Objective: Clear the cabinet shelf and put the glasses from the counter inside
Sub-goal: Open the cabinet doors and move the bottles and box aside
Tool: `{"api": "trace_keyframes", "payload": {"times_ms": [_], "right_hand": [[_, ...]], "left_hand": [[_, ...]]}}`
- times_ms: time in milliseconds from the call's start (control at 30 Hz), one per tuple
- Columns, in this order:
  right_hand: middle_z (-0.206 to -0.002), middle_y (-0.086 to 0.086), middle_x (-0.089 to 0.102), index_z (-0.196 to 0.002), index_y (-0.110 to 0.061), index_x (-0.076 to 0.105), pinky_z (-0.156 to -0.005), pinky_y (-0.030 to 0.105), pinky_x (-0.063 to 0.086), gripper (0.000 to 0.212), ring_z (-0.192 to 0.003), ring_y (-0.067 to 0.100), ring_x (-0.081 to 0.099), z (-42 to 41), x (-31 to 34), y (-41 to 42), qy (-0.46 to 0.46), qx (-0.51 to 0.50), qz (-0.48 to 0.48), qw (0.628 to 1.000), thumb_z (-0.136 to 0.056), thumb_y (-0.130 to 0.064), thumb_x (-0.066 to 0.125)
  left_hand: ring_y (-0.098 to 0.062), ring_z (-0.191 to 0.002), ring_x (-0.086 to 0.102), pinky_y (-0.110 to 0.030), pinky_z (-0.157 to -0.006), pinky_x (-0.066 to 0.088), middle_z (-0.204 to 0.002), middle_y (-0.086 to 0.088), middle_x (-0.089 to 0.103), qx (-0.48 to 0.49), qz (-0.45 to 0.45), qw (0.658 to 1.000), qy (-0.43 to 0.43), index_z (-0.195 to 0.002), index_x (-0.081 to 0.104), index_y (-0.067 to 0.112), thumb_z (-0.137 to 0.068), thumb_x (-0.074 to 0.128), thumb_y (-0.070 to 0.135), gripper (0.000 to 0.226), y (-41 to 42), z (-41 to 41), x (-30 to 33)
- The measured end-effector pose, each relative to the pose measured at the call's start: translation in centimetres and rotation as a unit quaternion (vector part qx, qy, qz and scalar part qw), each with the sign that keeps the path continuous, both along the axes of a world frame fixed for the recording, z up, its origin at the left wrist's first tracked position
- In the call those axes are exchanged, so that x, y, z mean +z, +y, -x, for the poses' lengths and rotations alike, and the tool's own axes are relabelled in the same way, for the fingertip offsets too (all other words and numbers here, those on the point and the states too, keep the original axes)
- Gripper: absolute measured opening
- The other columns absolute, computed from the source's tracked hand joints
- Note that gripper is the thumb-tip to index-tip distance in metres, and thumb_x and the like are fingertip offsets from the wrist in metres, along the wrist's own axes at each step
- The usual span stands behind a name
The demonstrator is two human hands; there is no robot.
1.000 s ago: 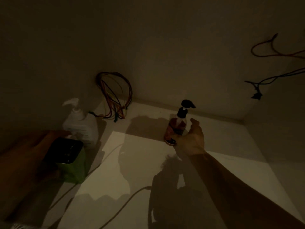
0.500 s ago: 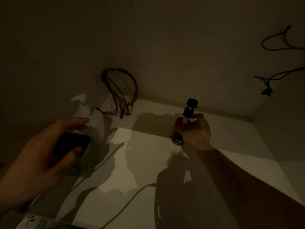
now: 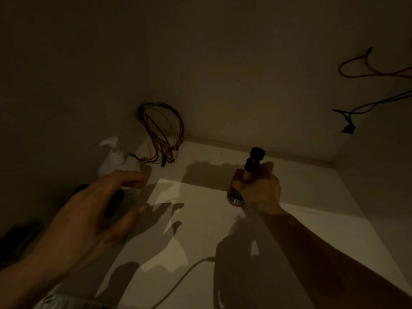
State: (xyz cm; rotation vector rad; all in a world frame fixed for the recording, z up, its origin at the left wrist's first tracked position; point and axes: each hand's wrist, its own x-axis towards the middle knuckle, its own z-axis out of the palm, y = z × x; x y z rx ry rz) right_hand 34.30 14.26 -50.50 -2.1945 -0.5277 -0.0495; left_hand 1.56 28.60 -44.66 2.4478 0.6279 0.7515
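- Dim cabinet shelf (image 3: 301, 197), lit patch across the middle, hand shadows on it.
- Right hand (image 3: 260, 190) wrapped around a small pump bottle (image 3: 236, 197), centre-right and far on the shelf. Fingers closed on the body; black pump head (image 3: 256, 156) sticks out above the fist. Bottle tilted, base rim visible at the hand's left edge (can't tell if it is touching the shelf).
- Left hand (image 3: 89, 210) near-left, fingers spread, curled around a dark object (image 3: 113, 204), with a gap to the fingertips. Contact unclear, blurred.
- White pump bottle (image 3: 120, 161) just beyond the left hand, against the left wall, upright.
- Wire bundle (image 3: 160, 134) (red, orange, yellow, dark) hangs in the far-left corner, ends on the shelf.
- More loose wires (image 3: 367, 70) on the right wall, upper right.
- Thin cable (image 3: 182, 277) runs along the near shelf.
- No glasses in view.
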Motion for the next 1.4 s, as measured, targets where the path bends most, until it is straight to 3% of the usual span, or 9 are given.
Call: {"api": "trace_keyframes", "payload": {"times_ms": [300, 433, 533, 633, 900, 1000, 1167, 1300, 1400], "right_hand": [[-0.086, -0.019, 0.055, -0.104, -0.028, 0.044, -0.056, 0.013, 0.038, 0.061, -0.069, -0.003, 0.056, 8.3, 1.8, -1.5, 0.010, 0.168, 0.001, 0.986, -0.067, -0.036, 0.091], [-0.083, -0.012, 0.061, -0.098, -0.025, 0.046, -0.061, 0.027, 0.052, 0.055, -0.073, 0.006, 0.063, 13.3, 2.5, -0.4, 0.025, 0.196, 0.020, 0.980, -0.064, -0.038, 0.089], [-0.083, -0.012, 0.064, -0.096, -0.029, 0.045, -0.069, 0.036, 0.057, 0.055, -0.073, 0.009, 0.065, 15.8, 3.0, 0.6, 0.065, 0.188, 0.049, 0.979, -0.062, -0.040, 0.087], [-0.081, -0.017, 0.060, -0.095, -0.030, 0.043, -0.061, 0.028, 0.051, 0.058, -0.071, -0.002, 0.058, 17.5, 3.3, 0.9, 0.067, 0.198, 0.044, 0.977, -0.060, -0.042, 0.087], [-0.085, -0.021, 0.058, -0.092, -0.037, 0.041, -0.055, 0.017, 0.043, 0.061, -0.072, -0.005, 0.058, 21.3, 3.2, 1.5, 0.098, 0.266, 0.033, 0.958, -0.057, -0.047, 0.089], [-0.102, -0.023, 0.058, -0.106, -0.042, 0.042, -0.066, 0.017, 0.046, 0.072, -0.089, 0.000, 0.061, 22.0, 3.1, 1.5, 0.099, 0.314, 0.048, 0.943, -0.053, -0.061, 0.087], [-0.114, -0.018, 0.055, -0.121, -0.039, 0.050, -0.086, 0.036, 0.055, 0.067, -0.104, 0.009, 0.058, 21.6, 3.5, 1.0, 0.052, 0.317, 0.053, 0.946, -0.069, -0.080, 0.061], [-0.115, -0.009, 0.062, -0.120, -0.034, 0.057, -0.089, 0.035, 0.050, 0.047, -0.103, 0.016, 0.062, 21.0, 3.3, 0.8, 0.023, 0.304, 0.091, 0.948, -0.094, -0.067, 0.036], [-0.103, -0.005, 0.061, -0.113, -0.028, 0.061, -0.088, 0.034, 0.044, 0.060, -0.102, 0.020, 0.060, 20.7, 3.2, 0.5, 0.014, 0.292, 0.116, 0.949, -0.095, -0.061, 0.014]], "left_hand": [[0.015, -0.121, 0.046, -0.018, -0.099, 0.045, -0.133, 0.033, 0.049, -0.046, 0.112, 0.991, 0.050, -0.142, 0.037, 0.051, -0.063, 0.075, 0.075, 0.091, -5.8, -2.4, -3.3], [0.013, -0.119, 0.049, -0.009, -0.093, 0.044, -0.138, 0.024, 0.046, -0.030, 0.179, 0.983, 0.029, -0.149, 0.031, 0.041, -0.054, 0.084, 0.066, 0.112, -7.1, -3.9, -5.3], [0.009, -0.114, 0.055, -0.001, -0.082, 0.044, -0.137, 0.019, 0.050, 0.018, 0.205, 0.979, -0.010, -0.149, 0.034, 0.034, -0.057, 0.095, 0.043, 0.110, -7.0, -4.1, -6.5], [0.007, -0.115, 0.055, -0.002, -0.085, 0.044, -0.130, 0.023, 0.052, 0.055, 0.188, 0.980, -0.040, -0.145, 0.040, 0.033, -0.058, 0.094, 0.042, 0.103, -6.6, -3.4, -6.8], [0.002, -0.092, 0.064, -0.029, -0.070, 0.058, -0.107, 0.021, 0.064, 0.123, 0.162, 0.977, -0.061, -0.119, 0.047, 0.043, -0.058, 0.080, 0.037, 0.070, -5.8, -0.1, -6.8], [0.010, -0.089, 0.062, -0.016, -0.060, 0.051, -0.100, 0.025, 0.063, 0.158, 0.152, 0.974, -0.063, -0.111, 0.042, 0.054, -0.060, 0.087, 0.041, 0.069, -5.4, 1.8, -7.1], [0.022, -0.094, 0.058, -0.009, -0.059, 0.049, -0.106, 0.043, 0.060, 0.156, 0.228, 0.955, -0.106, -0.110, 0.043, 0.061, -0.063, 0.089, 0.040, 0.069, -5.0, 4.9, -7.2], [0.008, -0.095, 0.063, -0.015, -0.068, 0.048, -0.110, 0.029, 0.060, 0.195, 0.229, 0.948, -0.109, -0.111, 0.044, 0.058, -0.050, 0.084, 0.050, 0.073, -3.9, 6.5, -7.6], [0.004, -0.093, 0.063, -0.013, -0.067, 0.050, -0.109, 0.021, 0.060, 0.227, 0.201, 0.947, -0.101, -0.107, 0.044, 0.059, -0.049, 0.082, 0.050, 0.069, -2.9, 7.0, -8.1]]}}
